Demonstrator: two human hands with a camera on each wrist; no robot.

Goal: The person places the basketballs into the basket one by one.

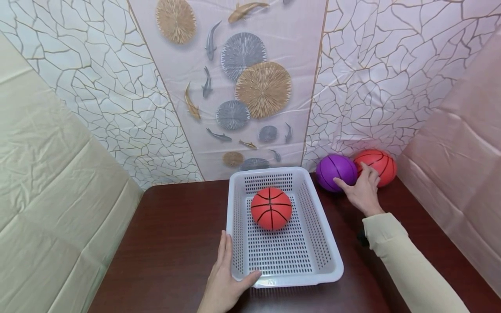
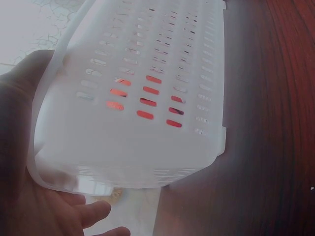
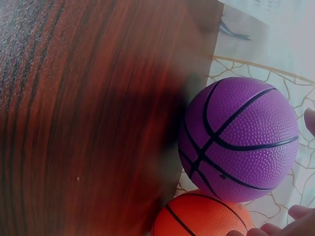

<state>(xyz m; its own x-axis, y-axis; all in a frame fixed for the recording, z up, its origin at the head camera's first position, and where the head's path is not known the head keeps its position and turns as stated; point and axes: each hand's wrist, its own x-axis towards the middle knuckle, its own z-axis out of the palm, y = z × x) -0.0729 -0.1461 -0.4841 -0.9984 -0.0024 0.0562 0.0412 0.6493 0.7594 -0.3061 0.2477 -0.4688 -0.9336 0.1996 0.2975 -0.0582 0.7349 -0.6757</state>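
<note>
My left hand point(image 1: 225, 276) rests at the near left corner of a white plastic basket point(image 1: 332, 265), thumb over the front rim and straight fingers along the left side. Inside the basket sits a red mini basketball point(image 1: 271, 208); its colour shows through the slots in the left wrist view. At the back right, my right hand point(image 1: 364, 191) reaches over two more balls with its fingers spread. Its thumb is at the purple basketball point(image 1: 332, 171), its other fingers at the second red basketball point(image 1: 381, 165). In the right wrist view, the purple ball point(image 3: 238, 140) appears above the orange-red one point(image 3: 202, 216).
The basket stands on a dark reddish-brown wooden table point(image 1: 172, 243). Behind it hangs a patterned cloth point(image 1: 352, 87) with fish and round motifs, close to the balls. Pale cloth walls point(image 1: 462, 174) stand along both sides.
</note>
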